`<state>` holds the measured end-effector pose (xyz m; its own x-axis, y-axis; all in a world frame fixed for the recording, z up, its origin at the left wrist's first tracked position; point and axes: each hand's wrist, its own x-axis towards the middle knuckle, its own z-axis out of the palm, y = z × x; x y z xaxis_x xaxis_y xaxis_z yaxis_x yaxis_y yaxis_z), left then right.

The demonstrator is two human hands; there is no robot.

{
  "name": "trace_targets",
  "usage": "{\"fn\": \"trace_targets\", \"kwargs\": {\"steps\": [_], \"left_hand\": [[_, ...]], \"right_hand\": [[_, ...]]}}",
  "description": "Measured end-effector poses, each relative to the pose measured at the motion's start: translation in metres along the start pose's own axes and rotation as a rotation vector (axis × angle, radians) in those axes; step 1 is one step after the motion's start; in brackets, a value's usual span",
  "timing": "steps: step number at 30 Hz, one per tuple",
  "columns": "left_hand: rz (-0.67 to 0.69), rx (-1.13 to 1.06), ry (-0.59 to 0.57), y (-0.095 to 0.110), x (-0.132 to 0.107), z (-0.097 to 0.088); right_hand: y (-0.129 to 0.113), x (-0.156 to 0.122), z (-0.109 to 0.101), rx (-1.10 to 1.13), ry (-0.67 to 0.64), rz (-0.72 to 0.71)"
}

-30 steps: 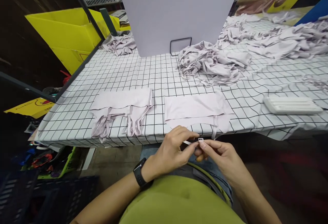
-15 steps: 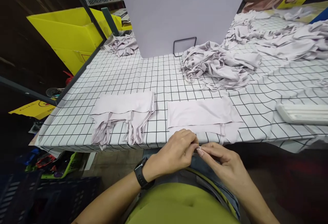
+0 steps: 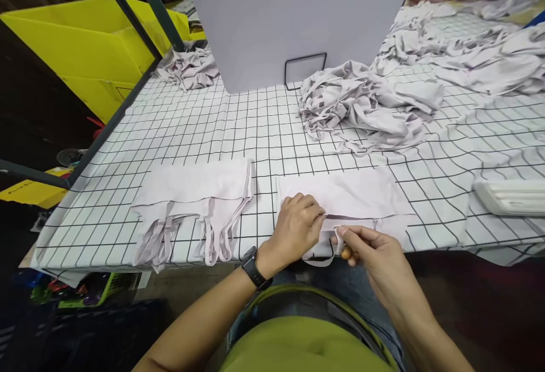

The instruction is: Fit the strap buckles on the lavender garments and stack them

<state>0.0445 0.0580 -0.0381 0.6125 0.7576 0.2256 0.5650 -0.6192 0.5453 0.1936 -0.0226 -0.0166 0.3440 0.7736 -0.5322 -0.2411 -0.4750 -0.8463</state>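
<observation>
Right grip [image 3: 377,253] on strap [image 3: 339,238] — box lettering [image 3: 22,191] illegible

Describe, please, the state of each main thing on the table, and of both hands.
Garment: folded, lying flat
Strap: sagging in a loop
Left hand: curled over garment's near edge
Right hand: pinching strap
Left stack: folded, straps loose
Middle pile: crumpled
Checked cloth: wrinkled at right

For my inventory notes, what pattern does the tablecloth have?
The tablecloth is white with a black grid; head view.
</observation>
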Motion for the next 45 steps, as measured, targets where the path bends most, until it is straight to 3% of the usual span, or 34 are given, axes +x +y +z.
{"fn": "trace_targets", "kwargs": {"steps": [4, 10, 20, 28, 37, 42, 44, 45], "left_hand": [[0.036, -0.124, 0.140, 0.000, -0.002, 0.003], [0.174, -0.027, 0.211, 0.000, -0.003, 0.011], [0.316, 0.214, 0.064, 0.004, -0.002, 0.006], [0.314, 0.190, 0.012, -0.001, -0.002, 0.005], [0.371, 0.243, -0.030, 0.000, -0.001, 0.003], [0.316, 0.229, -0.117, 0.001, -0.005, -0.009], [0.266, 0.147, -0.116, -0.002, -0.011, -0.019], [0.227, 0.090, -0.101, -0.006, -0.013, -0.025]], "right_hand": [[-0.005, 0.009, 0.009, 0.149, 0.027, 0.020], [-0.008, 0.016, 0.014, 0.201, 0.045, 0.025], [-0.009, 0.019, 0.013, 0.159, -0.043, 0.031], [-0.017, 0.021, 0.000, -0.046, -0.217, 0.086], [-0.016, 0.024, 0.008, -0.100, -0.232, 0.085], [-0.009, 0.024, -0.007, -0.336, -0.355, -0.022], [-0.011, 0.026, -0.023, -0.475, -0.295, -0.120], [-0.015, 0.029, -0.032, -0.538, -0.196, -0.184]]}}
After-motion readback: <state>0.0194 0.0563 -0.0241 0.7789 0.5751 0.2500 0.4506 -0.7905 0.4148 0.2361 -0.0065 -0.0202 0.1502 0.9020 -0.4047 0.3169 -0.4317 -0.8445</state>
